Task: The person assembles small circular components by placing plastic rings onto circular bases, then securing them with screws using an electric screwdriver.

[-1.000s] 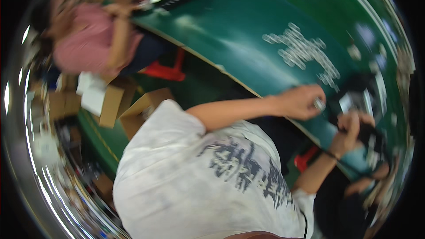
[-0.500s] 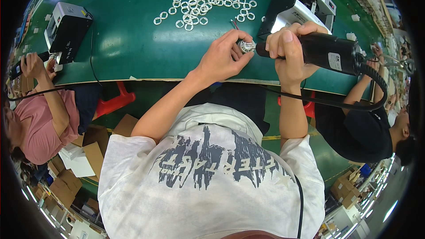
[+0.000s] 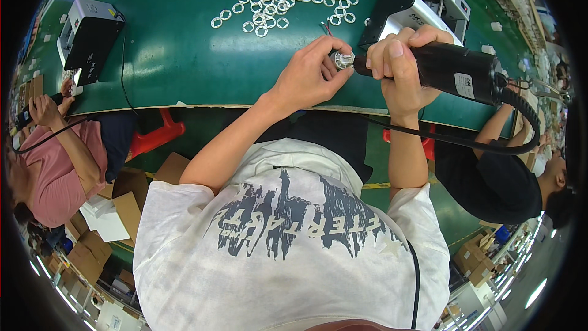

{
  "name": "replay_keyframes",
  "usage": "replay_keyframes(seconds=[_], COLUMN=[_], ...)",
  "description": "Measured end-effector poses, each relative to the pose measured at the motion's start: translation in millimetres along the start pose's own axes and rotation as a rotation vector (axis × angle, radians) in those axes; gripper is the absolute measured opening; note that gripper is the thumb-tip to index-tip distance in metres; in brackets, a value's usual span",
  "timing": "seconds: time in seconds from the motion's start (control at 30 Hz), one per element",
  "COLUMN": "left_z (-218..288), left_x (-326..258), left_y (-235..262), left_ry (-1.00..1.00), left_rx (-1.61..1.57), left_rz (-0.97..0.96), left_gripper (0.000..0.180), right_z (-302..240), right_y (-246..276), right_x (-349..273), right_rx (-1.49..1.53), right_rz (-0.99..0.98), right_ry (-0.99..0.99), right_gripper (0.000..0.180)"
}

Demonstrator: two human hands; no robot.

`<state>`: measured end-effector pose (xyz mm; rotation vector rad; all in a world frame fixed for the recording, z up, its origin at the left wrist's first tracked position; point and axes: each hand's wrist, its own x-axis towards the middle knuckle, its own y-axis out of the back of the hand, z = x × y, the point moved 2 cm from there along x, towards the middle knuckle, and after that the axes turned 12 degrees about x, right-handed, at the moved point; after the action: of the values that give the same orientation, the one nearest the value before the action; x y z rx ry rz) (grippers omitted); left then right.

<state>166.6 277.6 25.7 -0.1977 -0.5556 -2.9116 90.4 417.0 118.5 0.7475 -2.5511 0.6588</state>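
Between the thumb and fingers of my left hand (image 3: 310,73) is a small round whitish part (image 3: 343,60), with thin red and dark wires (image 3: 327,28) showing beyond my fingers. My right hand (image 3: 402,67) is wrapped round a black electric screwdriver (image 3: 456,71), held nearly level. Its tip points left and meets the round part, or comes very close to it; the exact contact is too small to make out. A black coiled cord (image 3: 531,119) leaves the tool's back end and loops down under the table edge.
Many flat white rings (image 3: 269,6) lie scattered on the green table (image 3: 184,43). A black and silver machine (image 3: 422,6) stands behind my right hand, and a similar machine (image 3: 92,40) at far left. Co-workers sit on both sides, one in a pink shirt (image 3: 64,165), one in black (image 3: 490,178).
Both hands keep hold of the round part and the screwdriver, almost unmoved. The view has shifted slightly. At the left, the co-worker's hand with a tool has lowered a little.
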Motion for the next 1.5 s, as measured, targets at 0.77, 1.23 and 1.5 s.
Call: replay_keyframes(seconds=[0.77,1.23,1.5], left_z=[-2.1,-0.5,5.1], left_x=[0.2,-0.3,-4.7], left_y=[0.4,-1.6,-9.5], left_ry=[-0.008,0.038,-0.085], left_rx=[-0.009,0.014,0.097], left_rz=[-0.016,-0.009,-0.073], left_gripper=[0.032,0.034,0.037], right_z=[6.9,9.3,-22.4], right_y=[5.9,1.0,14.6], right_x=[0.5,7.5,-6.9], right_rx=[0.162,-0.057,0.152], right_rz=[-0.023,-0.13,0.082], right_ry=[0.058,-0.015,0.021], right_gripper=[0.032,0.024,0.026])
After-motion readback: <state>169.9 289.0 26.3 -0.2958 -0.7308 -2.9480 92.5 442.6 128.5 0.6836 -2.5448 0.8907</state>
